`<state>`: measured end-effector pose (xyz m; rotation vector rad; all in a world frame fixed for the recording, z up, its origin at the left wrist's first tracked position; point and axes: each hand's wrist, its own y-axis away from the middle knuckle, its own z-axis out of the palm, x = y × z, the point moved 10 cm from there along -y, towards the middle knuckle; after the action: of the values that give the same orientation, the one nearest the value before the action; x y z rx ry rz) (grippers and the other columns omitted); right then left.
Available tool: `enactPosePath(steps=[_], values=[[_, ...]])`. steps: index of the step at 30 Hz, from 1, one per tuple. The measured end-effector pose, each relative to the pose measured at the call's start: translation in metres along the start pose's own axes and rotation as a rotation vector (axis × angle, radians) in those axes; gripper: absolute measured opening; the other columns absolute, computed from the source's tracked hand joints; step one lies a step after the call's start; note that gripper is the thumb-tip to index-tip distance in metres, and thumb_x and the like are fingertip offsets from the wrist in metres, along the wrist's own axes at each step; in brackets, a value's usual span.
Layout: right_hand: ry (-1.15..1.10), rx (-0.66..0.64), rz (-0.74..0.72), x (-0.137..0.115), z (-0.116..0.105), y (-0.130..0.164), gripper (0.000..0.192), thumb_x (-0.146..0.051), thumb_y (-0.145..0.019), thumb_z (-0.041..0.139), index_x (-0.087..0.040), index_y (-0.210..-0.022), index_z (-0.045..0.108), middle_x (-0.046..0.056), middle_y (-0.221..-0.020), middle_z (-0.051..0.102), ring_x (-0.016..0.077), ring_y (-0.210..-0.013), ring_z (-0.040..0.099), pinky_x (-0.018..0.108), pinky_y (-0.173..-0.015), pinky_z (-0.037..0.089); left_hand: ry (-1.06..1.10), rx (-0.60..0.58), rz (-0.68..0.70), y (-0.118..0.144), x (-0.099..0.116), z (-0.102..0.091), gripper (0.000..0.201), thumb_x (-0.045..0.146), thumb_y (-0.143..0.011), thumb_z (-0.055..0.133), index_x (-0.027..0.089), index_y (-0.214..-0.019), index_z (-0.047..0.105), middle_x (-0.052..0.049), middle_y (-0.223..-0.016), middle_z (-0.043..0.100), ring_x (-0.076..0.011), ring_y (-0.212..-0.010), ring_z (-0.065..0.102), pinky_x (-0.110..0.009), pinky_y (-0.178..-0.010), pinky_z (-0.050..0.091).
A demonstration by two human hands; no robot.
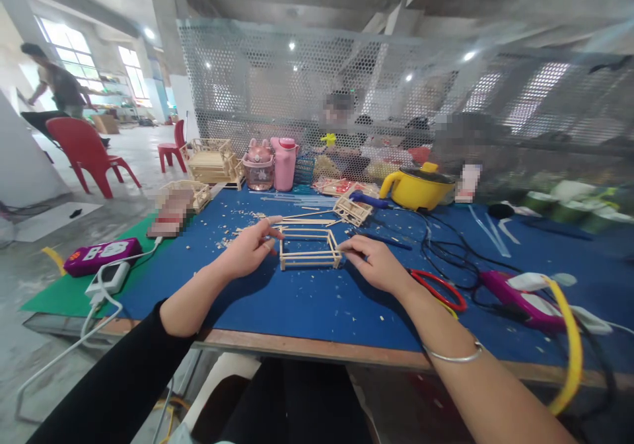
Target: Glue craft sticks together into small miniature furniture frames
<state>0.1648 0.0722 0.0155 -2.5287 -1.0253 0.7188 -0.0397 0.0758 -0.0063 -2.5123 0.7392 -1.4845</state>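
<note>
Both your hands pinch one small stick frame (310, 248) from either side: your left hand (247, 249) has fingertips closed on its left end with the index finger stretched along the top rail, your right hand (375, 263) has fingers closed on its right end. Frame sits upright on the blue mat (307, 302), near the middle of the table, between your two hands. One loose stick panel (352, 210) lies just behind it, with a few single sticks (307, 221) beside that. Two pink bottles (272, 164) stand at the back edge, one yellow pot (417, 187) to their right. Finished stick crates at back left: one big stack (214, 160), one low crate (191, 191) in front of it. One pink glue gun (520, 298) lies right of your right hand, one red loop (440, 287) touching near your wrist, one bracelet (453, 356) on your right forearm. One purple power strip (102, 256) and one white charger (107, 279) sit on the green mat (54, 295) at left. Two red chairs (86, 150) on the floor, one person (59, 90) standing far left
</note>
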Motion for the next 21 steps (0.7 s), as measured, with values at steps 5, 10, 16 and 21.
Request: enactPosePath(steps=[5, 10, 16, 21], values=[[0.001, -0.012, 0.018, 0.004, -0.001, 0.001, 0.021, -0.019, -0.084, 0.047, -0.02, -0.089, 0.067, 0.006, -0.085, 0.067, 0.0177, -0.08, 0.061, 0.031, -0.076, 0.047, 0.037, -0.036, -0.019, 0.001, -0.004, 0.006, 0.057, 0.024, -0.08, 0.049, 0.021, -0.134, 0.032, -0.009, -0.114, 0.061, -0.0117, -0.071, 0.06, -0.03, -0.07, 0.05], [-0.006, -0.012, 0.013, 0.004, 0.0, 0.002, 0.02, -0.018, -0.083, 0.048, -0.02, -0.089, 0.067, 0.005, -0.085, 0.067, 0.017, -0.079, 0.061, 0.029, -0.075, 0.046, 0.068, -0.073, -0.02, 0.0, -0.01, 0.014, 0.061, 0.023, -0.078, 0.053, 0.02, -0.135, 0.032, -0.009, -0.11, 0.063, -0.0112, -0.072, 0.059, -0.027, -0.069, 0.048], [-0.003, -0.021, 0.015, 0.004, 0.001, 0.002, 0.021, -0.016, -0.08, 0.049, -0.019, -0.087, 0.068, 0.005, -0.082, 0.067, 0.0161, -0.075, 0.06, 0.028, -0.071, 0.046, 0.118, -0.071, -0.032, -0.002, -0.012, 0.018, 0.059, 0.028, -0.078, 0.056, 0.018, -0.132, 0.035, -0.008, -0.098, 0.067, -0.0161, -0.083, 0.063, -0.03, -0.073, 0.048], [-0.065, -0.051, 0.107, 0.012, 0.005, 0.004, 0.016, -0.018, -0.077, 0.052, -0.018, -0.086, 0.065, 0.003, -0.078, 0.066, 0.0142, -0.068, 0.058, 0.026, -0.065, 0.045, 0.142, -0.072, -0.022, -0.002, -0.008, 0.021, 0.058, 0.029, -0.077, 0.057, 0.016, -0.13, 0.037, -0.005, -0.087, 0.069, -0.0154, -0.078, 0.063, -0.031, -0.075, 0.049]])
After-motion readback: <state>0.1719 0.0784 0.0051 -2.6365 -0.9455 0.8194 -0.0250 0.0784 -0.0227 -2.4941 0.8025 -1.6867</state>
